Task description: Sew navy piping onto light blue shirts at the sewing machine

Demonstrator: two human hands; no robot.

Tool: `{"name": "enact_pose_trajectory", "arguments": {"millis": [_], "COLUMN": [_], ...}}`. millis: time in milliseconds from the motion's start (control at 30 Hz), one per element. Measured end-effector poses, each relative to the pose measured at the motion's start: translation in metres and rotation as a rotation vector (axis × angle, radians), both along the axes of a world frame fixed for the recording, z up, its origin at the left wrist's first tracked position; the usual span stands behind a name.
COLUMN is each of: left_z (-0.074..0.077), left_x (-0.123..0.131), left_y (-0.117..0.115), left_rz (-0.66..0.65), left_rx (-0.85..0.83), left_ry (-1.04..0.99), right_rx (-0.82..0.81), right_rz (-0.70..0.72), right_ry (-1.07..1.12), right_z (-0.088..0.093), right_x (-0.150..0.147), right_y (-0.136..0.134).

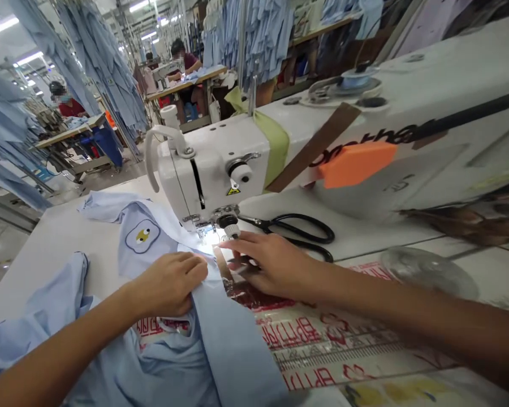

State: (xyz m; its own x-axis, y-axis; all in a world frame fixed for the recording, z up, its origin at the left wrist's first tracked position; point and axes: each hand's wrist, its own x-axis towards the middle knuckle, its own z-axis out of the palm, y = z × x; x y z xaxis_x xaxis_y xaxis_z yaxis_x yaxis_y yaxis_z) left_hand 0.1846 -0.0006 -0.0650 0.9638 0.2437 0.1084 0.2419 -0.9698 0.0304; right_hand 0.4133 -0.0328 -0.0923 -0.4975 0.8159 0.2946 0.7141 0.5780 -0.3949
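A light blue garment [241,345] with a cartoon eye patch [142,236] lies across the bed of a white sewing machine [195,175]. One edge of the cloth runs up to the lit needle area. My left hand [173,280] is closed, its fingers gripping the cloth just in front of the needle. Close to the presser foot, my right hand [265,260] has its fingers stretched out and apart at the fabric's right edge. Black-handled scissors [301,226] lie behind the right hand, their blades pointing toward the needle.
An orange block [358,164] and a brown strip [314,148] are fixed to the machine arm. A clear round dish [428,273] sits on the right of the table. Beyond, two people work at other tables [186,85] among hanging blue garments [254,34].
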Motion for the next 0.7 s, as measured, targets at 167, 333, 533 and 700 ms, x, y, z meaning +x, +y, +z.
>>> {"name": "enact_pose_trajectory", "arguments": {"millis": [167,333,533,700], "left_z": [-0.012,-0.022,-0.028,-0.03], "left_x": [0.004,-0.001,-0.002,-0.003], "left_y": [0.003,0.006,0.001,-0.001], "left_rz": [0.038,-0.018,-0.025,-0.029], "left_rx": [0.095,0.105,0.137,0.074], "left_ry": [-0.083,-0.212,-0.255,-0.328], "right_rx": [-0.084,-0.035,-0.005,-0.018], "right_rz": [-0.1,-0.058,-0.028,-0.029], "right_ry": [-0.221,-0.25,-0.28,-0.274], "right_z": [-0.004,-0.005,-0.004,-0.01], "right_x": [-0.027,-0.025,-0.023,-0.024], "right_y": [0.029,0.034,0.034,0.039]}}
